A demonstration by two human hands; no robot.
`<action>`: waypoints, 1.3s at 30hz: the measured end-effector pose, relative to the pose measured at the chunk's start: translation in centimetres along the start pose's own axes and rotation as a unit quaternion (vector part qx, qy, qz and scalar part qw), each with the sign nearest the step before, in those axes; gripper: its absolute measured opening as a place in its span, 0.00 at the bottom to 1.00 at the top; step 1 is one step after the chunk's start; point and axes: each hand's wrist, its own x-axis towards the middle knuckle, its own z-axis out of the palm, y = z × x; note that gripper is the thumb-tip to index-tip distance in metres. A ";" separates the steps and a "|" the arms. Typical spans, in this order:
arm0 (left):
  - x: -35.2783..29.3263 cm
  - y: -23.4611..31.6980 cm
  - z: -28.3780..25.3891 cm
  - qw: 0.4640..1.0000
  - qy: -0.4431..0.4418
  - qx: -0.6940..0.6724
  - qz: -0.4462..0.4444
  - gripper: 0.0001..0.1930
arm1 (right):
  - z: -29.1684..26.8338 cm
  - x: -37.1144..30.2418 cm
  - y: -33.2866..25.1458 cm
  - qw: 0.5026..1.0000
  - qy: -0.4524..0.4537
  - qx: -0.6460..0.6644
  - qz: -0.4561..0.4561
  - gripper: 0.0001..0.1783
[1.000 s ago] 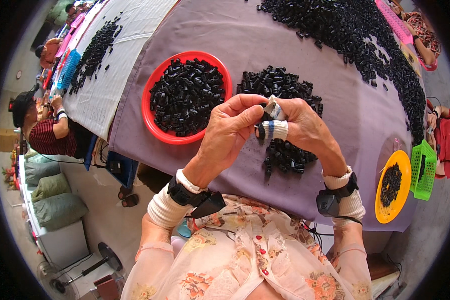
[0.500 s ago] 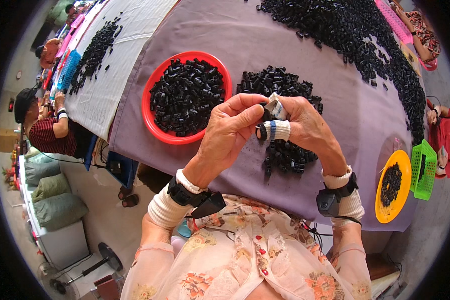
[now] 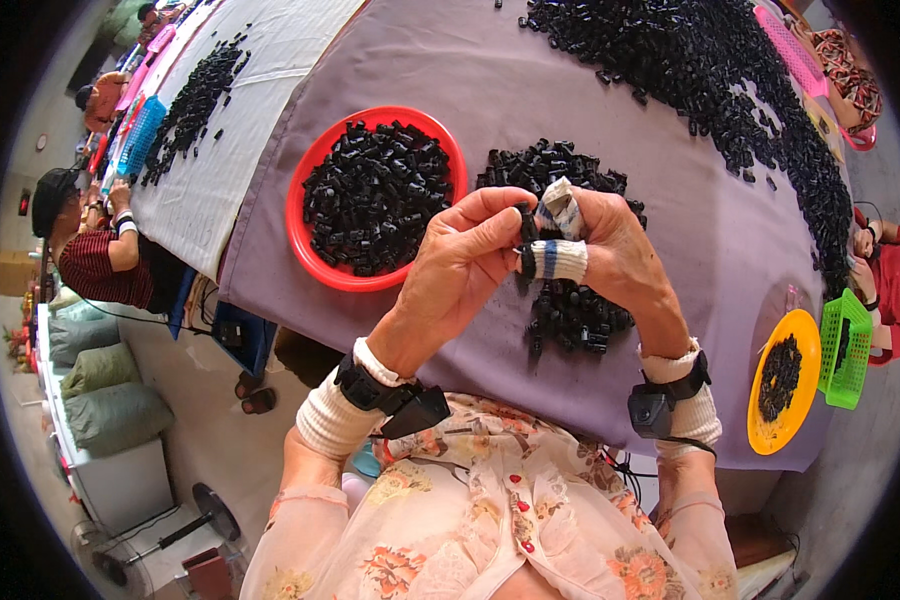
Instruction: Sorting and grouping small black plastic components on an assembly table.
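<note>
My left hand [image 3: 450, 262] pinches a small black plastic piece [image 3: 527, 226] between thumb and fingertips. On the other side of that piece is my right hand [image 3: 622, 248], its thumb and a finger wrapped in white cloth sleeves with blue stripes. Those wrapped fingers close in on the piece, partly hiding it. Beneath both hands lies a loose pile of similar black pieces [image 3: 578, 325] on the mauve tablecloth [image 3: 410, 60]. To the left of the pile stands a red basin [image 3: 297, 218], full of the same pieces.
A large heap of black pieces [image 3: 690, 75] spreads over the far right. Near the right edge are a yellow plate [image 3: 767, 436] and a green basket [image 3: 848, 388]. Another table [image 3: 260, 110] adjoins on the left, where a person in a striped shirt [image 3: 100, 268] works beside a blue basket [image 3: 142, 135].
More of the black piece shows between my fingertips now, standing upright. The wrapped fingers of my right hand have shifted slightly. At the far right, another person's hands have moved.
</note>
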 end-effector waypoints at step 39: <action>-1.3 0.7 -0.2 0.998 0.044 0.033 0.017 0.09 | 1.1 0.7 0.1 0.996 -0.030 -0.087 0.021 0.18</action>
